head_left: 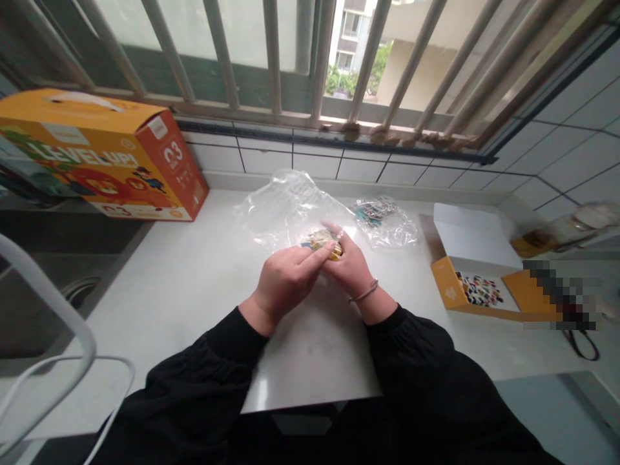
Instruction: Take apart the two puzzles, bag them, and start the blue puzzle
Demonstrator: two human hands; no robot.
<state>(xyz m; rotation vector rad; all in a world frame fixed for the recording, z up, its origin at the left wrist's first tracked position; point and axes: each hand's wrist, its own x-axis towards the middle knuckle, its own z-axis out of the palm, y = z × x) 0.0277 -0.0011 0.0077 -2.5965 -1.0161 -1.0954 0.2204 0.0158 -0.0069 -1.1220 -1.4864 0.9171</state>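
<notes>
Both my hands meet over the white counter (194, 278), just in front of a crumpled clear plastic bag (285, 206). My left hand (283, 281) is closed, its fingers pinching a small yellow and gold bundle of parts (325, 242). My right hand (351, 268), with a bracelet at the wrist, is wrapped round the same bundle from the other side. Exactly what the small parts are is too small to tell. A second clear bag with dark small pieces (382, 219) lies just beyond my right hand.
A large orange box (106, 155) stands at the back left. An open orange-and-white box (477, 284) holding colourful small pieces sits on the right, next to a blurred patch. A sink (58, 284) and white wire frame (43, 303) are at left. Barred window behind.
</notes>
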